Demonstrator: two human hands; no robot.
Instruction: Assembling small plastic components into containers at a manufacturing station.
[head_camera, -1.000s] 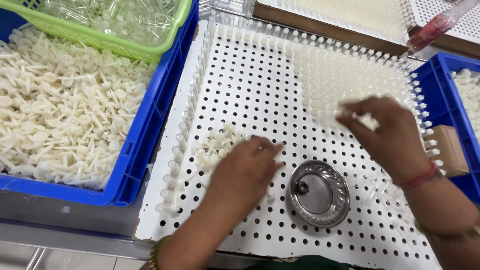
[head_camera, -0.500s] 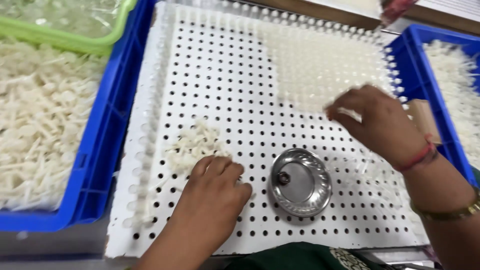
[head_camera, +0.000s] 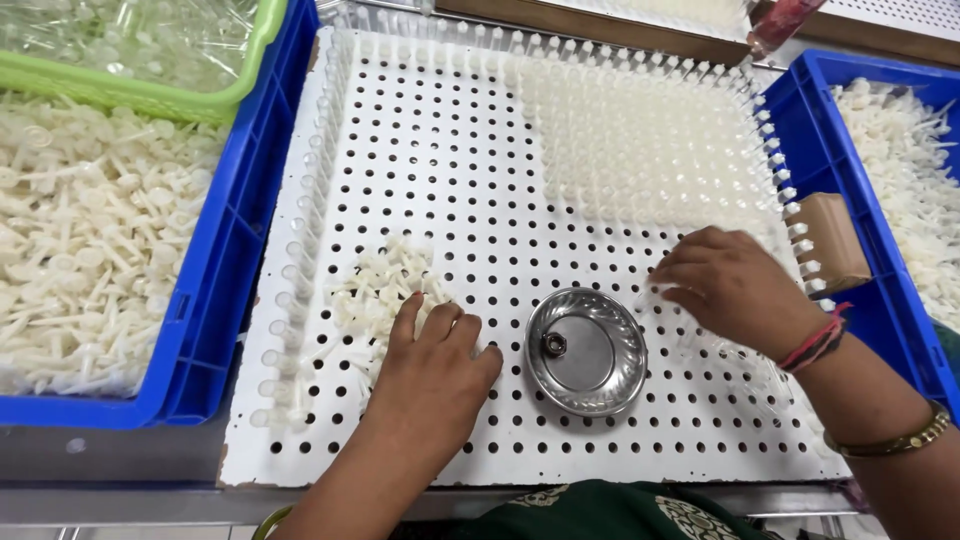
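This is a small assembly workshop or factory bench. A white perforated board (head_camera: 470, 180) fills the worktop, rows of small plastic pieces standing in its far-right holes. Blue crates (head_camera: 215, 290) heaped with identical white plastic parts flank the board on both sides, bulk stock for handwork.

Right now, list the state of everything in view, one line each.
Perforated board: upper right filled with white pieces, rest bare holes.
Steel bowl: upright, one small nut inside.
Loose white pieces: piled on board.
Left hand: palm down at pile.
Right hand: fingers curled, contents unclear.
Left blue crate: full.
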